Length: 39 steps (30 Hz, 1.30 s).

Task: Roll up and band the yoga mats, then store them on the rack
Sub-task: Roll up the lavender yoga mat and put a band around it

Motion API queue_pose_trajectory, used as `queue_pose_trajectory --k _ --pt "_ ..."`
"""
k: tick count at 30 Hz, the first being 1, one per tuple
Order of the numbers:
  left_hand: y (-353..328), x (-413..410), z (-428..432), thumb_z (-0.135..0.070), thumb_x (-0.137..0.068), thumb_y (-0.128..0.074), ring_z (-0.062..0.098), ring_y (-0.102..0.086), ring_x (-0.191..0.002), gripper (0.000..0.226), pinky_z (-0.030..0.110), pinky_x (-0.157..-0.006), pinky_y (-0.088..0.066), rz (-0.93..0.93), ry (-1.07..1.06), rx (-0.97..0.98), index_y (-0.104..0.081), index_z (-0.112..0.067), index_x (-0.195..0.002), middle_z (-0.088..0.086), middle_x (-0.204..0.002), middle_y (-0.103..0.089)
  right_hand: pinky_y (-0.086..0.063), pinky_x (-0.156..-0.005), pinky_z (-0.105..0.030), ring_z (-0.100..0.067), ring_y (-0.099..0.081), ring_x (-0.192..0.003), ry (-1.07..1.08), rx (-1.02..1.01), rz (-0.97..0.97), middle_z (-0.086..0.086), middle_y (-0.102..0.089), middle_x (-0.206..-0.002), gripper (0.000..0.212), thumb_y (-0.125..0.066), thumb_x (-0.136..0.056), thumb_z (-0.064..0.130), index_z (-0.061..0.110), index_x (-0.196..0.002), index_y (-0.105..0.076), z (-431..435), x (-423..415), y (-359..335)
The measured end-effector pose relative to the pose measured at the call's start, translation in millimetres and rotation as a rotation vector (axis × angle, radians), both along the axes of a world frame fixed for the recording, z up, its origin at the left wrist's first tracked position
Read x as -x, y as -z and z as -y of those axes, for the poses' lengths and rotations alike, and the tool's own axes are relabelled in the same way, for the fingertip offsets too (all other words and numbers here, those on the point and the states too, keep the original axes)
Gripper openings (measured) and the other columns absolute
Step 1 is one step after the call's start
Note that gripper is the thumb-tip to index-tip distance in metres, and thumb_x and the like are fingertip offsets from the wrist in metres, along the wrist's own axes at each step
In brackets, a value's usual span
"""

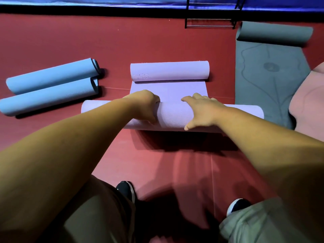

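**Head view.** A lilac ribbed foam yoga mat [168,90] lies on the red floor [70,41], directly ahead of the person. Its near end is wound into a thick roll, its far end curls into a second roll, and a short flat stretch lies between them. The left hand [145,106] grips the near roll, fingers curled over its top and thumb down the near face; the fingertips are hidden. The right hand [201,109] rests on the same roll, fingers nearly straight and slightly spread, thumb splayed toward the near edge. At left, two blue rolled mats [50,88] lie side by side, touching. At right, a grey-green mat [266,76], partly unrolled, borders a pink mat [308,102]. A black metal rack [210,23] stands by the far wall.
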<state>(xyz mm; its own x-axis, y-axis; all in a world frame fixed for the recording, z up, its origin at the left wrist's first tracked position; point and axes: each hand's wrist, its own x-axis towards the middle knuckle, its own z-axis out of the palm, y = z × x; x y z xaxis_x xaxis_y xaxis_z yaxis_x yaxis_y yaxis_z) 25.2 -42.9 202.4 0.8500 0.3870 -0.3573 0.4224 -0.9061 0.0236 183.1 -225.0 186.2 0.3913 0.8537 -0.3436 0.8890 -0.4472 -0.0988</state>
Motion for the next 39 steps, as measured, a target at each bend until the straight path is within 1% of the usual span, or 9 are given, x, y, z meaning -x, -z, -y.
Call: queue_pose_trajectory --k 9,13,16,18,23,26,30,34,39 --pt "16.3 5.0 6.0 -0.063 -0.058 -0.091 0.028 -0.053 -0.117 0.095 0.044 -0.093 -0.05 -0.039 0.064 -0.141 -0.046 -0.018 -0.127 0.004 -0.125 -0.049 -0.055 -0.094 -0.043 -0.023 -0.057 -0.114 0.064 -0.038 -0.096 0.003 -0.066 -0.129 0.088 -0.087 -0.059 0.065 0.033 -0.135 -0.056 -2.1 -4.2 -3.3" --pt "8.3 0.2 7.5 -0.049 -0.061 -0.091 0.027 -0.057 -0.093 0.067 0.038 -0.076 -0.053 0.027 0.035 -0.082 -0.047 -0.021 -0.104 0.001 -0.106 -0.053 -0.049 -0.105 -0.047 -0.027 -0.053 -0.127 0.038 -0.004 -0.076 0.002 -0.056 -0.144 0.101 -0.082 -0.061 0.072 0.032 -0.147 -0.047 -2.0 -4.7 -0.9" --pt "-2.0 0.6 3.0 -0.052 -0.061 -0.088 0.025 -0.06 -0.085 0.055 0.043 -0.076 -0.06 0.01 0.018 -0.024 -0.061 -0.024 -0.1 -0.001 -0.095 -0.063 -0.04 -0.113 -0.049 -0.035 -0.041 -0.142 -0.001 0.025 -0.001 -0.008 -0.04 -0.154 0.122 -0.086 -0.067 0.069 0.029 -0.164 -0.024 -0.3 -2.0 2.5" --pt "-2.8 0.7 2.4 -0.051 -0.064 -0.087 0.026 -0.061 -0.086 0.053 0.044 -0.078 -0.06 -0.014 0.019 0.0 -0.063 -0.024 -0.102 0.0 -0.095 -0.065 -0.042 -0.111 -0.048 -0.036 -0.044 -0.139 -0.001 -0.01 0.013 -0.007 -0.042 -0.152 0.123 -0.09 -0.065 0.065 0.027 -0.162 -0.026 -1.0 0.0 4.0" --pt "6.3 5.6 0.8 -0.065 -0.063 -0.078 0.029 -0.058 -0.113 0.084 0.047 -0.095 -0.053 0.025 0.046 -0.036 -0.053 -0.027 -0.132 0.002 -0.125 -0.06 -0.051 -0.102 -0.044 -0.027 -0.056 -0.128 0.034 -0.054 -0.06 0.0 -0.06 -0.139 0.099 -0.09 -0.061 0.063 0.025 -0.145 -0.053 -2.8 -6.4 -0.5" --pt "14.0 8.6 4.7 -0.07 -0.057 -0.088 0.027 -0.051 -0.12 0.099 0.049 -0.097 -0.05 0.064 0.118 -0.13 -0.048 -0.024 -0.135 0.001 -0.129 -0.051 -0.053 -0.099 -0.042 -0.026 -0.058 -0.123 0.059 -0.042 -0.084 0.0 -0.065 -0.134 0.095 -0.089 -0.06 0.063 0.026 -0.141 -0.057 -1.7 -7.4 -3.7" --pt "11.6 0.7 7.4 -0.056 -0.06 -0.091 0.025 -0.058 -0.103 0.075 0.042 -0.082 -0.054 0.057 0.077 -0.049 -0.055 -0.025 -0.117 -0.002 -0.111 -0.056 -0.049 -0.107 -0.047 -0.029 -0.053 -0.133 0.058 0.012 -0.082 -0.003 -0.055 -0.148 0.114 -0.084 -0.056 0.072 0.025 -0.153 -0.045 -2.0 -8.9 1.7" --pt "5.4 1.7 -0.8 -0.061 -0.056 -0.085 0.023 -0.062 -0.089 0.059 0.043 -0.079 -0.058 0.063 0.04 0.028 -0.064 -0.031 -0.102 -0.006 -0.095 -0.066 -0.04 -0.114 -0.051 -0.036 -0.039 -0.143 0.008 0.006 -0.024 -0.007 -0.036 -0.155 0.13 -0.09 -0.062 0.07 0.029 -0.164 -0.022 1.8 -3.9 4.2" --pt "7.6 7.1 -0.8 -0.07 -0.062 -0.08 0.026 -0.06 -0.11 0.084 0.044 -0.093 -0.055 0.043 0.02 0.033 -0.055 -0.032 -0.132 -0.004 -0.122 -0.064 -0.047 -0.111 -0.047 -0.029 -0.051 -0.139 0.013 -0.077 -0.073 0.001 -0.05 -0.154 0.112 -0.091 -0.06 0.063 0.026 -0.155 -0.043 -1.0 -5.6 0.1"
